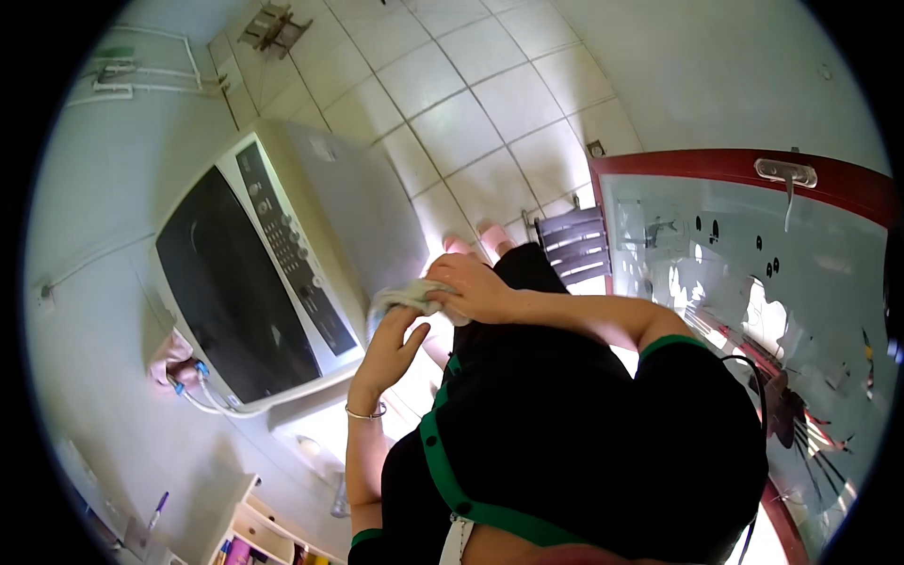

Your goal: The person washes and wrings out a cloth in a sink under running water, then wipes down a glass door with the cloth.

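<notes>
Tiled floor (461, 132) and microwave oven (247, 282). The right hand (473, 288) closes around a pale cloth (407, 296) near the edge of the oven's grey side panel (363, 202); the left hand (387, 351), thumb spread, meets the cloth, its grip unclear.

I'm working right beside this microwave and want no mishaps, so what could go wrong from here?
The cloth, bunched in the right hand with the left hand at it, might slip and drop. The bracelet on the left wrist could snag the cloth or knock the nearby microwave.
</notes>
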`<act>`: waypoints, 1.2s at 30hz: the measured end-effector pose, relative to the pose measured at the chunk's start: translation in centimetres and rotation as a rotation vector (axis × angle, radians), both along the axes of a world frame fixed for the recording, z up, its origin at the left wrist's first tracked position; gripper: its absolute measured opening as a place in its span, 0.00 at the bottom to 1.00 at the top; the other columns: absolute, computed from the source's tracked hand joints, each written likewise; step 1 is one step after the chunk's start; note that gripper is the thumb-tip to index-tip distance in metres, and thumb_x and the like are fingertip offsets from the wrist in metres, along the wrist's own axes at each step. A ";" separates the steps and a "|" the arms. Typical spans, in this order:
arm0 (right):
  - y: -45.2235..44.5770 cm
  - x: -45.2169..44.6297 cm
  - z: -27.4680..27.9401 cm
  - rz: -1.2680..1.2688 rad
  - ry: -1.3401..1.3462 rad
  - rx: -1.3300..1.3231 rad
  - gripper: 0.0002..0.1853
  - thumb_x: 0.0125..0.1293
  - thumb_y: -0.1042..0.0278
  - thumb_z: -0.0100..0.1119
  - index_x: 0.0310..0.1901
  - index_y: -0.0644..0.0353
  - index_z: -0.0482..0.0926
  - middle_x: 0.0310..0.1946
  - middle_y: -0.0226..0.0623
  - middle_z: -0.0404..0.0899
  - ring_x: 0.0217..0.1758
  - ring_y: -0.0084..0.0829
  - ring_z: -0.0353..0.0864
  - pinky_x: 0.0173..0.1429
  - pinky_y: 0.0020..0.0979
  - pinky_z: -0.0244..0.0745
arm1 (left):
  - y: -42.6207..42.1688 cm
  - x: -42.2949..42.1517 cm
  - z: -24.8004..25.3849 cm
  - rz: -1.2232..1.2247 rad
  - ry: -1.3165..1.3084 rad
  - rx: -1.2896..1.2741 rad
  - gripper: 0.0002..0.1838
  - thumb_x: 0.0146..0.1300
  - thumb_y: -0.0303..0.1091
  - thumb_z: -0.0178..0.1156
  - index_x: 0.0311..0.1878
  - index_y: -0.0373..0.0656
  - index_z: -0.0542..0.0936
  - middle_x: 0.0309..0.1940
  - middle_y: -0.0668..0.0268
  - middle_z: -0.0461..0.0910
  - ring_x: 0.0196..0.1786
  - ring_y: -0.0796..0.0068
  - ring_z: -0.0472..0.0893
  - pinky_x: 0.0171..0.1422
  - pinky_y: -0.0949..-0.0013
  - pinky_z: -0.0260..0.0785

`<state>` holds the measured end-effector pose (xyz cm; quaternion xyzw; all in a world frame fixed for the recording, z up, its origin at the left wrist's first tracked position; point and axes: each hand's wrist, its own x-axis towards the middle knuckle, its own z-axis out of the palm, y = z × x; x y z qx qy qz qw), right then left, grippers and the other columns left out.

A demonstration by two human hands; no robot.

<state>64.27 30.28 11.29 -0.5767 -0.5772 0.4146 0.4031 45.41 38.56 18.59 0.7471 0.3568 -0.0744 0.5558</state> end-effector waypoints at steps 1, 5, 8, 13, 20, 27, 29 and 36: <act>0.1 0.6 -0.1 -0.036 -0.018 -0.010 0.14 0.67 0.60 0.55 0.47 0.62 0.78 0.43 0.40 0.76 0.50 0.40 0.74 0.55 0.38 0.68 | 0.9 0.2 -0.3 0.032 -0.026 0.072 0.13 0.65 0.34 0.56 0.48 0.37 0.77 0.47 0.53 0.78 0.54 0.54 0.75 0.59 0.61 0.65; 2.0 0.4 0.7 -0.039 0.401 -0.259 0.22 0.72 0.52 0.48 0.50 0.64 0.77 0.48 0.48 0.76 0.54 0.41 0.74 0.59 0.37 0.67 | 1.5 1.0 -2.8 0.332 -0.172 0.030 0.19 0.69 0.39 0.52 0.58 0.39 0.71 0.55 0.57 0.74 0.56 0.60 0.74 0.63 0.62 0.63; 4.8 0.6 2.6 0.040 0.951 -0.447 0.21 0.73 0.54 0.48 0.51 0.65 0.77 0.45 0.36 0.80 0.51 0.25 0.77 0.55 0.28 0.72 | 0.3 1.0 -5.9 0.684 -0.521 -0.750 0.44 0.65 0.71 0.39 0.71 0.42 0.58 0.65 0.59 0.66 0.68 0.66 0.65 0.72 0.62 0.57; 9.1 1.0 5.2 0.092 1.468 -0.717 0.16 0.71 0.57 0.53 0.50 0.60 0.77 0.47 0.33 0.79 0.52 0.24 0.78 0.57 0.29 0.74 | 1.9 2.7 -3.3 0.879 -0.800 -0.916 0.47 0.61 0.76 0.38 0.70 0.44 0.62 0.66 0.61 0.67 0.68 0.62 0.67 0.71 0.57 0.59; 13.5 3.2 0.0 0.335 1.417 -1.037 0.20 0.71 0.52 0.51 0.53 0.60 0.76 0.50 0.38 0.80 0.52 0.32 0.80 0.58 0.33 0.76 | 3.8 5.8 -5.2 1.141 -0.680 -0.950 0.32 0.70 0.62 0.43 0.63 0.45 0.70 0.57 0.62 0.76 0.59 0.66 0.76 0.66 0.61 0.67; 18.7 6.9 -5.0 0.466 0.223 -0.473 0.24 0.70 0.52 0.42 0.46 0.69 0.75 0.45 0.46 0.77 0.51 0.37 0.74 0.59 0.34 0.66 | 2.6 11.4 -6.4 1.592 -1.006 -1.173 0.33 0.68 0.63 0.48 0.65 0.49 0.67 0.62 0.66 0.71 0.64 0.66 0.70 0.67 0.53 0.63; 21.2 6.9 -4.6 0.725 0.268 -0.522 0.19 0.72 0.57 0.43 0.42 0.66 0.76 0.38 0.38 0.77 0.43 0.28 0.74 0.50 0.29 0.68 | 1.9 12.0 -6.7 1.619 -1.015 -1.112 0.33 0.67 0.62 0.49 0.66 0.48 0.65 0.62 0.65 0.71 0.64 0.65 0.70 0.66 0.49 0.64; 21.1 1.9 -6.8 1.105 -0.152 -0.465 0.09 0.72 0.66 0.50 0.44 0.64 0.74 0.38 0.35 0.77 0.43 0.26 0.76 0.50 0.27 0.70 | -5.1 8.8 -10.5 1.902 -1.209 -0.734 0.29 0.68 0.44 0.58 0.66 0.38 0.64 0.56 0.61 0.75 0.55 0.70 0.77 0.60 0.66 0.71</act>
